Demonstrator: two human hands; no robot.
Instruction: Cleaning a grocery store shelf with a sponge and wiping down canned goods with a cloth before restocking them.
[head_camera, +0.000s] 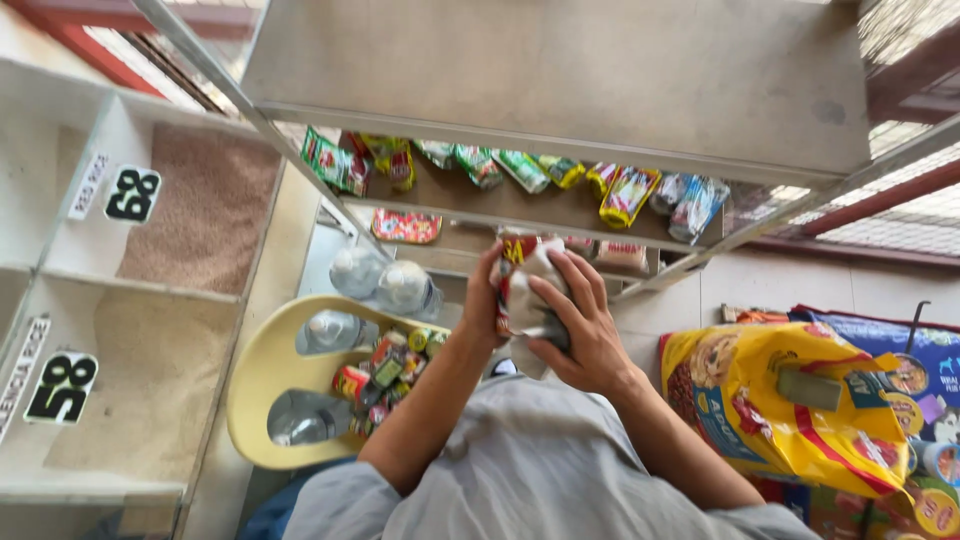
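Head view: both hands, left hand (484, 300) and right hand (583, 325), grip a bundle of sachets (525, 285), long axis upright, top toward the shelf (520, 205) of hanging packets (625, 195), yellow basin (265, 375) of bottles lower left, pet-food bag (760, 395) right.

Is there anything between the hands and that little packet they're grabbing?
Nothing visible. The left hand and the right hand already grip the packet directly, one on each side. The shelf of snack packets lies just beyond it.
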